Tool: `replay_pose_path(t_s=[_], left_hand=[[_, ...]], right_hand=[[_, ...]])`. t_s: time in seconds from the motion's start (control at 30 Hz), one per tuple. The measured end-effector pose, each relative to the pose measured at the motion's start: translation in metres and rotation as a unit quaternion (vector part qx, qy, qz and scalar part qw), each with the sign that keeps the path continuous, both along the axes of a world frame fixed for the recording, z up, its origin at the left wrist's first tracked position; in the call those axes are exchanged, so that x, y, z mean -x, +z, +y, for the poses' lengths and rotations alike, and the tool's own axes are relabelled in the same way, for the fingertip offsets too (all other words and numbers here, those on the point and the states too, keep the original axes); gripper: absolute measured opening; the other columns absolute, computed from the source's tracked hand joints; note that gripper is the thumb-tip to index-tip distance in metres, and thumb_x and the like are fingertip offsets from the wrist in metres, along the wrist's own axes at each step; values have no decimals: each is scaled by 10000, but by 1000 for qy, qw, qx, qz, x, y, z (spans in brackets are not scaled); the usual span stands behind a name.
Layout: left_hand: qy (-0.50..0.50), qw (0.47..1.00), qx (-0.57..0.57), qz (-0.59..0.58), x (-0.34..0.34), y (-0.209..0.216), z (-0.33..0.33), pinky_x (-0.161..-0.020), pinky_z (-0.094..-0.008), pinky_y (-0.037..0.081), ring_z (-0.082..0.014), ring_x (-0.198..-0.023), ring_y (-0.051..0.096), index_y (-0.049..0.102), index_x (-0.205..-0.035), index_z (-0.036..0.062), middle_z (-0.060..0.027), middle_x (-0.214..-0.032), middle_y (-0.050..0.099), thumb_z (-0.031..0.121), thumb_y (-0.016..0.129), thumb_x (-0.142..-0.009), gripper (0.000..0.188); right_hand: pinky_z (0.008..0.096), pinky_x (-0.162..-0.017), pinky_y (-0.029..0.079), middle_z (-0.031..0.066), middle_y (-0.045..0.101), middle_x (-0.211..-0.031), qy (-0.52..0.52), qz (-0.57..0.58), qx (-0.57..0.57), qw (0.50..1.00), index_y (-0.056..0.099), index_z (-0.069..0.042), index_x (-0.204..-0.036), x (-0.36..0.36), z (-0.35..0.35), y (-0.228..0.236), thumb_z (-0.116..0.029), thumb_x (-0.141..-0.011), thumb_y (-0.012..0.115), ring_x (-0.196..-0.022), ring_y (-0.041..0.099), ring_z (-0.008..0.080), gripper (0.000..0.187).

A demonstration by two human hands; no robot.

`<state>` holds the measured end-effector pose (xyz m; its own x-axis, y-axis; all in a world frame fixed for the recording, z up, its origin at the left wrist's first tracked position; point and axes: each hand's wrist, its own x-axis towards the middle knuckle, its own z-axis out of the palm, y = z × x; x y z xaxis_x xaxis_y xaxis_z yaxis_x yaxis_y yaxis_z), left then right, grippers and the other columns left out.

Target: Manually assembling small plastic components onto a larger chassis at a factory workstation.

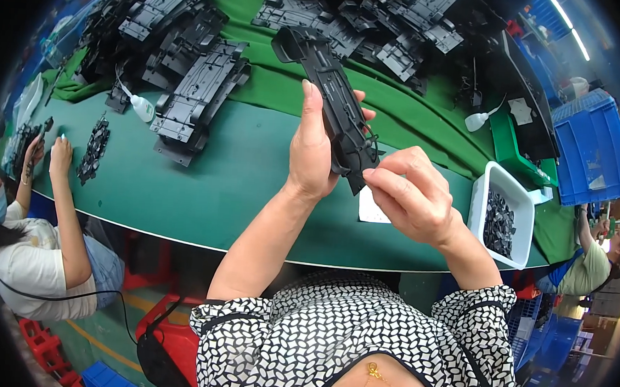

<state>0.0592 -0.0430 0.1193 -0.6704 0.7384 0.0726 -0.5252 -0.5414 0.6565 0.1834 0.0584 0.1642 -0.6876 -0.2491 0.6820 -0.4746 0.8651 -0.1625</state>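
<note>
My left hand [314,148] is wrapped round a long black plastic chassis part [332,88], holding it tilted above the table. Its thumb lies along the near side and fingertips show past the far edge. At the part's lower end, my right hand [416,193] has thumb and forefinger pinched together against the tip. Whatever small piece may sit between those fingertips is hidden. Beneath the right hand, a white paper [373,207] lies partly covered on the green tabletop [253,190].
Stacks of similar black parts [201,91] stand at left and far side on green cloth [254,69]. A white bin [476,218] of small black pieces is at right, near a blue crate [593,150]. White squeeze bottles [142,108] stand about. A co-worker [50,263] sits left.
</note>
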Motion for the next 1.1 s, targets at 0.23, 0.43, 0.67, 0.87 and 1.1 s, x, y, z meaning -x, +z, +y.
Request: replay_pose_path(t_s=[0.23, 0.43, 0.67, 0.87, 1.1], left_hand=[[31, 998, -4, 46, -5, 3, 0, -782, -326, 518, -195, -904, 595, 486, -1186, 12, -96, -1078, 584, 584, 211, -971, 670], [47, 997, 8, 55, -7, 7, -1, -801, -324, 505, -191, -936, 582, 480, -1194, 6, -101, -1106, 570, 577, 196, -975, 674], [55, 995, 21, 80, -8, 5, 1, -798, -307, 494, -175, -917, 579, 490, -1190, 6, -106, -1046, 588, 602, 199, -964, 701], [43, 994, -6, 100, -8, 3, 2, -767, -259, 472, -131, -951, 527, 387, -1255, 71, -68, -1102, 502, 595, 262, -963, 613], [61, 990, -14, 126, -9, 2, 3, -770, -260, 472, -135, -964, 526, 363, -1271, 78, -63, -1109, 487, 585, 265, -967, 600]], right_hand=[[327, -579, 456, 101, 571, -850, 25, 36, -71, 997, 637, 24, -937, -1, 3, -4, 87, -601, 713, -668, 560, 236, 350], [326, -584, 446, 101, 572, -854, 35, 27, -93, 995, 643, 29, -949, -3, 5, -6, 44, -605, 692, -674, 558, 225, 348], [329, -608, 449, 105, 577, -862, 39, 17, -96, 995, 642, 43, -956, -5, 6, -6, 10, -622, 671, -706, 559, 220, 336], [330, -609, 450, 109, 576, -862, 34, 15, -113, 993, 641, 49, -955, -6, 7, -6, -25, -626, 659, -707, 559, 221, 338], [332, -595, 448, 109, 572, -863, 40, 26, -113, 992, 640, 51, -954, -3, 6, -8, -33, -628, 656, -711, 569, 227, 337]])
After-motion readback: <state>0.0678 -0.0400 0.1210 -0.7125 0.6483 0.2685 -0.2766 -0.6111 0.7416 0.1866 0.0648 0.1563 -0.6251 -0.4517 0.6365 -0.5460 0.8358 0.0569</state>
